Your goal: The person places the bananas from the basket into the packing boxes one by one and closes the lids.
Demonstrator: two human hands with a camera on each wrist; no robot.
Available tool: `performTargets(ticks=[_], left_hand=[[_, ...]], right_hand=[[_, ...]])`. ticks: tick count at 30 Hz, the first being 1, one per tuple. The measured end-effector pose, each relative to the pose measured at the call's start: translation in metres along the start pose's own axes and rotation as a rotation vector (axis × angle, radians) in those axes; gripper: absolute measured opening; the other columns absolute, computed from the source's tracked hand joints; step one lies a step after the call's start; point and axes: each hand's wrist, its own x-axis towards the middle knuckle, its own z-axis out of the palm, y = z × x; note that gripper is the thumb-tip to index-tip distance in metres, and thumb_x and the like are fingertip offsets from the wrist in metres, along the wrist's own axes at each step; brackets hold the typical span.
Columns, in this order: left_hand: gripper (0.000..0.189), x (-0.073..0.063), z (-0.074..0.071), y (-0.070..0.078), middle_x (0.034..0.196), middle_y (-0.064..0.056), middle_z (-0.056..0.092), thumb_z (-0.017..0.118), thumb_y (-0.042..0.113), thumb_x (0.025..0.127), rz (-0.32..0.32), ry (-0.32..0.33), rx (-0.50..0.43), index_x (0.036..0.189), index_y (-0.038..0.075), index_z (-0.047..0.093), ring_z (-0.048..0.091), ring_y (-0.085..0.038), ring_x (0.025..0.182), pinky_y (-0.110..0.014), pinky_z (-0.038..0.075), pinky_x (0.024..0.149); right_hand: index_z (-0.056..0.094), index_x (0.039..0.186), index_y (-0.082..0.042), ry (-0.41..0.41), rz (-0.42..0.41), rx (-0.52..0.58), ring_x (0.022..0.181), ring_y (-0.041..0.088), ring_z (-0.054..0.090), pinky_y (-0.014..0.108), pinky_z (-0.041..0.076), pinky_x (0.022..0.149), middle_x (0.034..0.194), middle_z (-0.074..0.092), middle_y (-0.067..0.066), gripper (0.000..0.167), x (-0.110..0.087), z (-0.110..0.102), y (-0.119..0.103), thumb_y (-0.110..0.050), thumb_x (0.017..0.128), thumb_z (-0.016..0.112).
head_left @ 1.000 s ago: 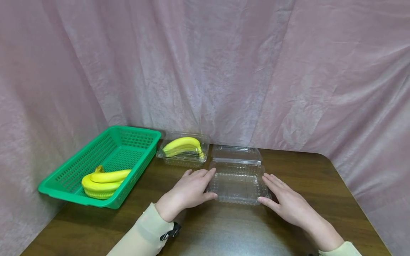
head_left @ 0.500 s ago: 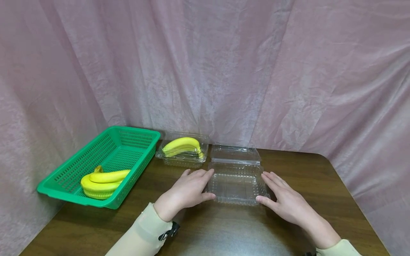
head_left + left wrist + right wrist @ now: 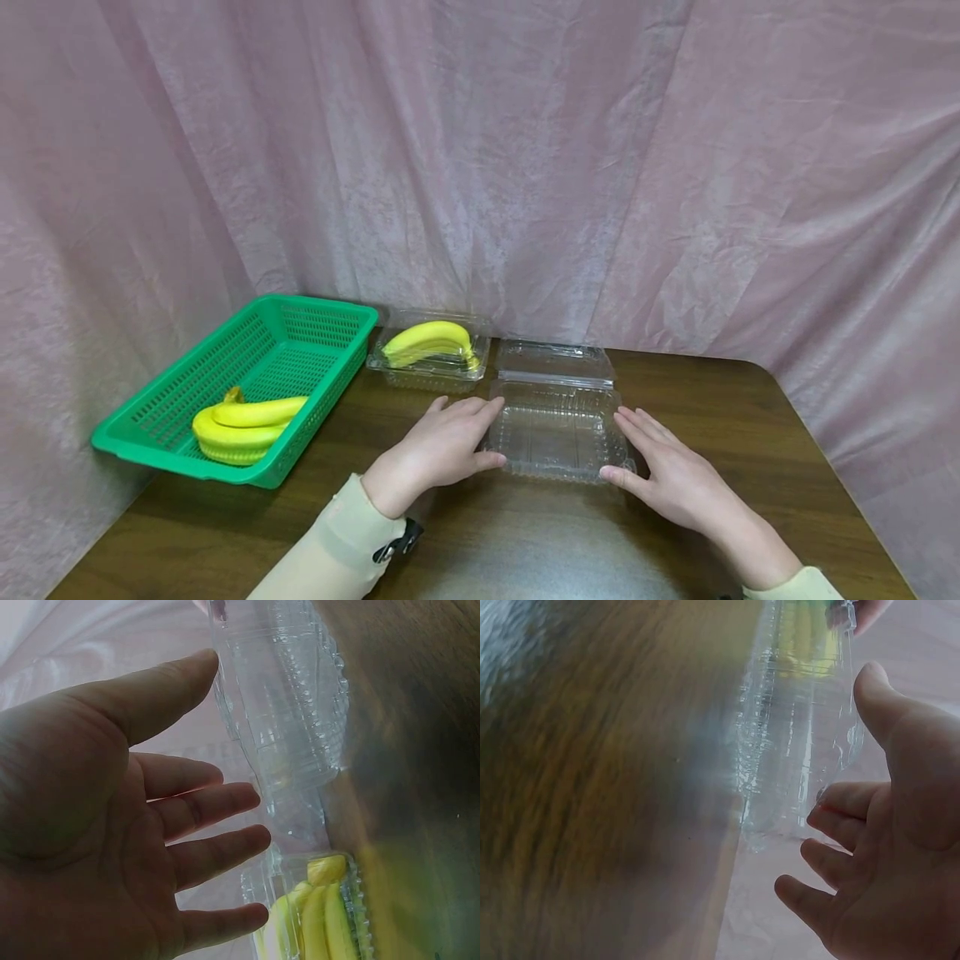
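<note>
Watching the head view, I have the left hand (image 3: 442, 446) and right hand (image 3: 671, 468) flanking the open clear container (image 3: 555, 437) on the table (image 3: 540, 533), fingers extended, gripping nothing; I judge I'm positioning it, and shifting it calls for firmer pressure. Only here is the green basket (image 3: 172, 465) whole. The left wrist view adds that palm (image 3: 82, 840), thumb tip (image 3: 204, 666) at the rim; the right wrist view, the other.
</note>
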Motion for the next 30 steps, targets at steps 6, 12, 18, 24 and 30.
performTargets(ticks=[6, 12, 18, 24, 30], left_hand=[[0.085, 0.0004, 0.0009, 0.0001, 0.163, -0.007, 0.057, 0.077, 0.054, 0.102, -0.009, -0.002, 0.022, 0.169, 0.01, 0.046, 0.051, -0.026, 0.152, -0.07, 0.03, 0.125], [0.082, -0.0007, 0.0024, -0.0003, 0.167, -0.006, 0.053, 0.073, 0.056, 0.105, -0.011, -0.001, 0.018, 0.169, 0.012, 0.046, 0.048, -0.03, 0.155, -0.07, 0.029, 0.126], [0.08, -0.0046, 0.0054, -0.0021, 0.172, -0.006, 0.047, 0.07, 0.056, 0.107, -0.009, 0.019, 0.013, 0.17, 0.013, 0.045, 0.041, -0.035, 0.16, -0.07, 0.028, 0.126], [0.08, -0.0037, 0.0033, 0.0005, 0.174, -0.008, 0.043, 0.066, 0.058, 0.108, 0.016, 0.082, 0.054, 0.17, 0.012, 0.045, 0.036, -0.037, 0.162, -0.071, 0.027, 0.126], [0.083, -0.0047, 0.0036, 0.0001, 0.176, -0.009, 0.039, 0.057, 0.065, 0.109, 0.02, 0.182, 0.1, 0.17, 0.012, 0.044, 0.034, -0.037, 0.163, -0.071, 0.029, 0.125]], right_hand=[[0.045, 0.168, -0.004, -0.004, 0.009, 0.01, 0.162, 0.043, 0.032, 0.071, 0.039, 0.118, 0.175, 0.039, 0.014, 0.091, -0.0012, 0.001, -0.0009, -0.063, 0.103, 0.07], [0.044, 0.169, -0.005, -0.006, 0.022, 0.019, 0.162, 0.043, 0.032, 0.071, 0.039, 0.118, 0.176, 0.038, 0.014, 0.093, -0.0016, -0.0004, -0.0013, -0.067, 0.103, 0.068], [0.043, 0.169, -0.004, -0.005, 0.018, 0.035, 0.162, 0.043, 0.032, 0.071, 0.038, 0.118, 0.176, 0.038, 0.015, 0.095, -0.0012, -0.0005, -0.0023, -0.069, 0.103, 0.066], [0.042, 0.169, -0.003, -0.006, 0.029, 0.048, 0.162, 0.043, 0.031, 0.072, 0.038, 0.118, 0.176, 0.037, 0.016, 0.096, -0.0016, 0.0004, -0.0026, -0.069, 0.103, 0.066], [0.043, 0.169, -0.002, -0.004, 0.034, 0.063, 0.162, 0.044, 0.033, 0.071, 0.039, 0.118, 0.176, 0.037, 0.017, 0.096, -0.002, 0.0006, -0.0047, -0.067, 0.103, 0.068]])
